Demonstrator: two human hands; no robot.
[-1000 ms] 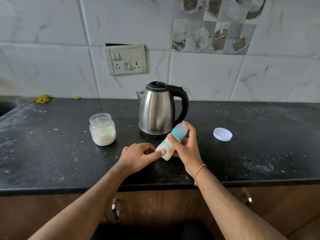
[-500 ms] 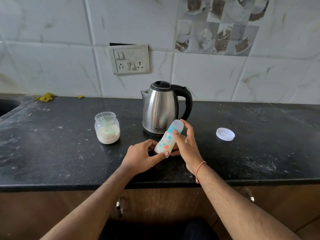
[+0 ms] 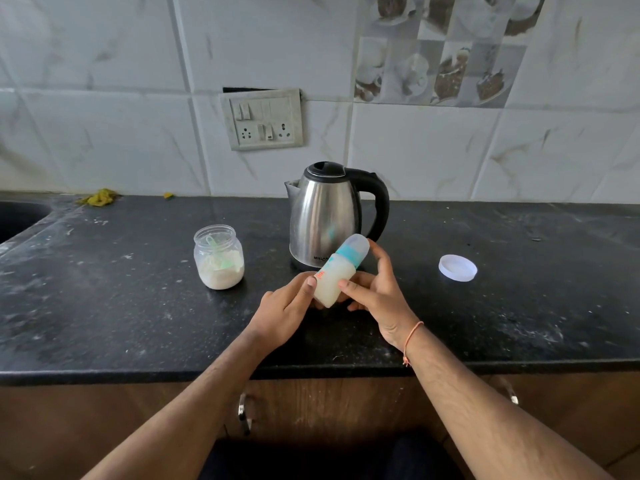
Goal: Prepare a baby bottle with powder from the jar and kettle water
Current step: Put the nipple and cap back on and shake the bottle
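Note:
The baby bottle (image 3: 337,271), capped, with a teal collar and milky liquid inside, leans tilted with its top to the upper right, in front of the steel kettle (image 3: 325,216). My left hand (image 3: 287,308) grips its lower end with thumb and fingers. My right hand (image 3: 375,291) holds its body, thumb on the front and fingers reaching up behind the cap. The open glass jar (image 3: 219,258) with white powder and a green scoop stands to the left on the black counter (image 3: 104,306).
A white jar lid (image 3: 457,268) lies on the counter to the right. A sink edge (image 3: 20,216) shows at the far left, with a yellow scrap (image 3: 100,197) by the wall. A switch and socket plate (image 3: 265,119) sits above the kettle. Cabinet handles are below the counter edge.
Both hands have kept hold of the bottle. It has turned in them, and its printed side now shows less. My right thumb has slid down the bottle's body.

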